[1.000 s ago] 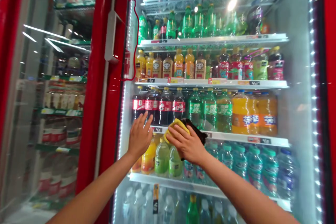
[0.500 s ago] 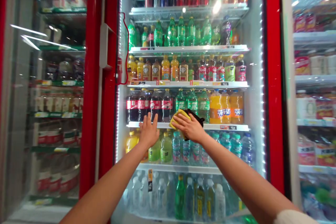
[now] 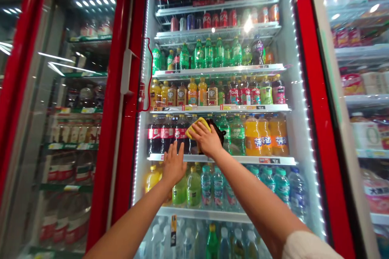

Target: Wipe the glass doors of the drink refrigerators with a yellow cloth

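Observation:
My right hand (image 3: 207, 139) presses a yellow cloth (image 3: 197, 126) against the glass door of a lit drinks cooler, fingers spread over it. A dark piece of cloth (image 3: 218, 131) sticks out on the right side of that hand. Lower and to the left, my left hand (image 3: 174, 165) has its fingers apart and holds nothing; it is at the glass in front of the shelf edge below the cola bottles (image 3: 154, 135). Orange soda bottles (image 3: 251, 135) stand on the same shelf, to the right of my right hand.
The cooler has a red frame (image 3: 323, 129) and a white door handle (image 3: 126, 72) at its left. Another cooler with green-edged shelves (image 3: 71, 146) stands at the left, and shelves of packaged goods (image 3: 372, 153) are on the right. Ceiling lights reflect in the glass.
My right hand and the yellow cloth have moved left and up across the glass. My left hand stays near the same shelf. The view has tilted upward, showing the top shelf.

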A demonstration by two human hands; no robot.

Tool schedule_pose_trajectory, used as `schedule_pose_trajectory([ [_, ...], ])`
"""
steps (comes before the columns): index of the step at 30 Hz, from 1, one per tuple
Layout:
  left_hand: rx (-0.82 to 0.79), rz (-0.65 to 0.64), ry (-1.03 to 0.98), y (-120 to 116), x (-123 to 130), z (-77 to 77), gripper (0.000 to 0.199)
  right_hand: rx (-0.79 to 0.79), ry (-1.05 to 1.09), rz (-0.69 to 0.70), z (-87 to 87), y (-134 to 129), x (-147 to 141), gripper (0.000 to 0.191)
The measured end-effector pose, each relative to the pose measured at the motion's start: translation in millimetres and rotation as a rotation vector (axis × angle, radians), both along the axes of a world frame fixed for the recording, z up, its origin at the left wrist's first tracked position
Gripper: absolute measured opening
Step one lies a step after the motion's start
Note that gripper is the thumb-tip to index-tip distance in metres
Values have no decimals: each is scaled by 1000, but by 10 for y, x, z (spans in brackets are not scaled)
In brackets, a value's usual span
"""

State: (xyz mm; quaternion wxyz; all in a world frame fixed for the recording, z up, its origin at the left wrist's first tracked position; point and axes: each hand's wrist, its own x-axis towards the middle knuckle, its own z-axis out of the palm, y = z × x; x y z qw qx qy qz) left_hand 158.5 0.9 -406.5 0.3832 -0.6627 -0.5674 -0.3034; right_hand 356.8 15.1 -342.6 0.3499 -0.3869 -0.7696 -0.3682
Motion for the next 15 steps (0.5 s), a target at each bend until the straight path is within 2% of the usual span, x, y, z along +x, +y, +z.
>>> schedule_pose_trajectory([
  [1,0,-17,1,14,9,29,73,7,46,-16,113,-9,52,53],
  [2,-4,-37,11,24,21,57,75,19,103,-38,153,-12,128,54],
  [3,-10,-55,25,29,38,82,77,35,166,-65,111,-9,215,55],
  [4,-16,-71,41,31,59,101,79,53,223,-92,-5,-4,303,58],
  [6,-29,-100,68,30,124,117,83,80,281,-136,-381,6,447,61],
  [8,-30,-126,82,37,221,108,86,70,182,-120,-751,-1,535,59],
  [10,-21,-157,88,63,350,92,88,37,17,-67,-904,-29,601,56],
  [12,0,-194,89,107,499,88,91,14,-71,-40,-800,-68,708,53],
  [15,40,-258,109,178,715,88,96,17,30,-111,-527,-113,1004,56],
])
